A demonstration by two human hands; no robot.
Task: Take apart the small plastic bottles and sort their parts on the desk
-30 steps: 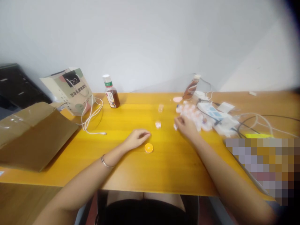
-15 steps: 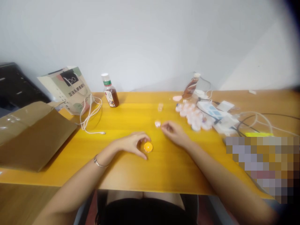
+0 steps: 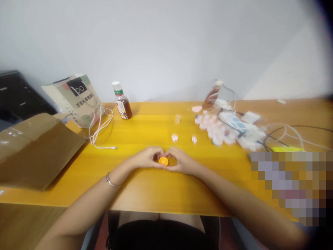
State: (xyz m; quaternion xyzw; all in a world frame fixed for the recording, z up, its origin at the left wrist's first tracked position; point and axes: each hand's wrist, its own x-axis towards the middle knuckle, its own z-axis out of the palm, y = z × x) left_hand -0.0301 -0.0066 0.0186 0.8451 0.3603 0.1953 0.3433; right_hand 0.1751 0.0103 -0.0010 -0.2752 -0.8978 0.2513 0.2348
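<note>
L hand (image 3: 146, 158) half-curled beside orange disc (image 3: 163, 161), firm hold unclear. Disc, between hands, on or just above desk (image 3: 156, 194), prob. light, stiff, slightly slick; best pinched at opp. rim edges. R hand (image 3: 183, 161) half-curled opposite, hold also unclear.

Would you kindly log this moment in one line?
left hand: curled around orange disc | right hand: curled opposite | grip: unclear | below: yellow table

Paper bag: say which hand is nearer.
Left. The left hand is right of the paper bag and nearer the person; the right hand is farther right.
</note>
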